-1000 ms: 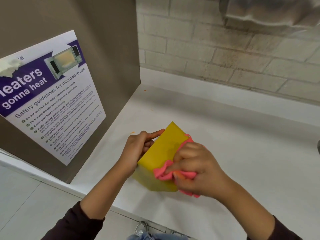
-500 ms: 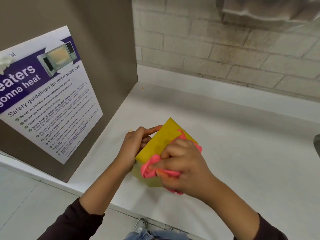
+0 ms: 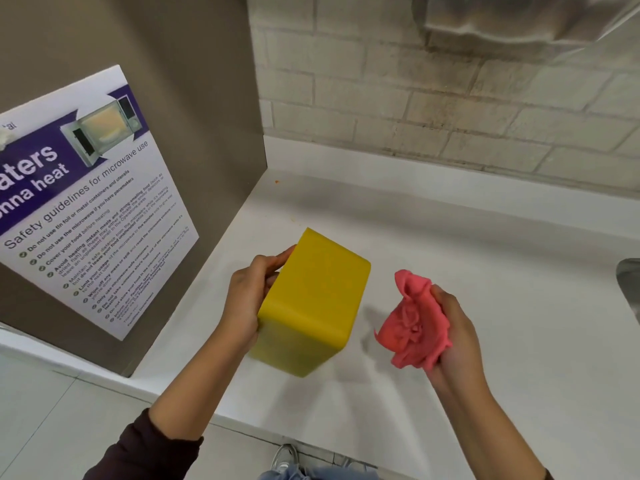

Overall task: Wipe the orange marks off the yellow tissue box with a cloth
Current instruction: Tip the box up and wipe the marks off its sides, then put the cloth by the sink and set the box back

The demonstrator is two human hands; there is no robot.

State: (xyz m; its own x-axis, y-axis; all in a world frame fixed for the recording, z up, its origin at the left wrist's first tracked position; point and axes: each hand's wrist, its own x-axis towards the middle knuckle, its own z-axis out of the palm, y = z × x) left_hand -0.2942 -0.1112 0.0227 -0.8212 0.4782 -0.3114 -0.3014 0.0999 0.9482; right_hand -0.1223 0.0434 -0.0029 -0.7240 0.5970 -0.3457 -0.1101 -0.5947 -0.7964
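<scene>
The yellow tissue box point(image 3: 311, 299) is held tilted above the white counter point(image 3: 502, 271). My left hand point(image 3: 247, 299) grips its left side, thumb along the top edge. The two faces turned toward me show plain yellow with no orange marks visible. To the right of the box, apart from it, my right hand point(image 3: 453, 344) holds a crumpled pink cloth point(image 3: 414, 323) bunched in its fingers.
A brown panel point(image 3: 166, 81) with a microwave safety poster point(image 3: 86, 202) stands at the left. A pale brick wall point(image 3: 450, 98) runs along the back. Small orange specks point(image 3: 277, 182) lie near the counter's back corner. A metal object point(image 3: 630, 285) shows at the right edge.
My right hand has lifted the pink cloth off the box and moved it away to the right. The box's wiped face is now uncovered. My left hand keeps its grip.
</scene>
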